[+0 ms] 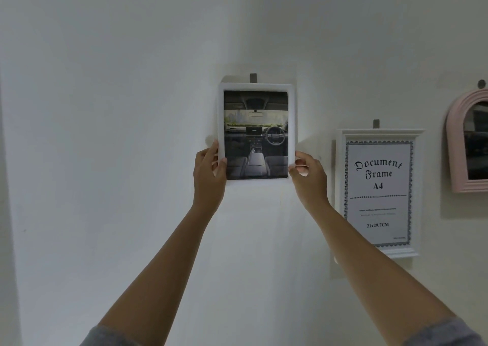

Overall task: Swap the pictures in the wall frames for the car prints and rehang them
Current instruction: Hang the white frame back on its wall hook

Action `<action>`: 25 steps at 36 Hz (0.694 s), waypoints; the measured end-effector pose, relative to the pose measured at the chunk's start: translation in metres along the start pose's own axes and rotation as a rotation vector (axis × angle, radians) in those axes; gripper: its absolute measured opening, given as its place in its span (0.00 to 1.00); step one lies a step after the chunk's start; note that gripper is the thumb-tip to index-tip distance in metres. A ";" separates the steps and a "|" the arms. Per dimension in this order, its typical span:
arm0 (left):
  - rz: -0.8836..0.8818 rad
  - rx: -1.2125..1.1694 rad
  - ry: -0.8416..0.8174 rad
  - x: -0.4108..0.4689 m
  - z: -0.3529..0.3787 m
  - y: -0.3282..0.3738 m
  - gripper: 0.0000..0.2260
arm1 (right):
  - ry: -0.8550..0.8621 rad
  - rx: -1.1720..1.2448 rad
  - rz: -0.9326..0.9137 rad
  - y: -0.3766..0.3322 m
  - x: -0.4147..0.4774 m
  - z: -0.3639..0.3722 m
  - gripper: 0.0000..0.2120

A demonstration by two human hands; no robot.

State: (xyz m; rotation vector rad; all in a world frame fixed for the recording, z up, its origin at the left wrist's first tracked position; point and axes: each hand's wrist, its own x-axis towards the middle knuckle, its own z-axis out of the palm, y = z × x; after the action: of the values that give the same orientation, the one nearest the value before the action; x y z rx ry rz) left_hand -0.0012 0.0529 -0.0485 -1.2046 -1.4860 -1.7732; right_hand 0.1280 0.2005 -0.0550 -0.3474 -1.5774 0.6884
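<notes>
White frame (291,123) fitted with a car print (255,134), a dashboard view with steering wheel and centre screen, is held flat against the wall (105,108), upright, its top edge just under a small grey hook (253,78). Whether the hanger at the back has caught that hook is hidden by the frame itself.

The person's left hand (210,171) grips the lower left edge, thumb laid across the front and fingers curled behind. The right hand (307,176) pinches the lower right edge in the same manner. Both arms reach up and forward, with grey sleeves (105,336) showing at the bottom of the view.

To the right and lower, well apart, a larger white document frame (380,133) hangs from a second hook (375,123) and carries its stock "Document Frame A4" insert, not yet swapped. Beyond it, a pink arched mirror (455,134) hangs at the edge of the view.

The rehanging appears close to done for this frame, but the risk lies in letting go too soon. If the hanger has missed the hook, the frame would slide down the wall and drop. With both grips low on the frame, the top may also tip away from the wall or settle crooked. A sideways nudge of the right forearm could knock the document frame beside it.
</notes>
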 end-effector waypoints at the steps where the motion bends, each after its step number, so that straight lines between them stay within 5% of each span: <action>1: 0.003 0.006 0.001 0.000 0.000 0.000 0.19 | 0.002 -0.001 -0.001 0.000 0.000 0.000 0.16; 25: 0.034 0.135 0.076 -0.001 0.002 0.021 0.17 | -0.021 0.001 0.001 -0.003 0.006 -0.017 0.15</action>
State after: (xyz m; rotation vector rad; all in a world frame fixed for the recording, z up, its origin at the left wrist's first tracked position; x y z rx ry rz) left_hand 0.0171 0.0494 -0.0391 -1.0777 -1.5068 -1.6492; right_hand 0.1443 0.2054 -0.0483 -0.3407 -1.5965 0.6958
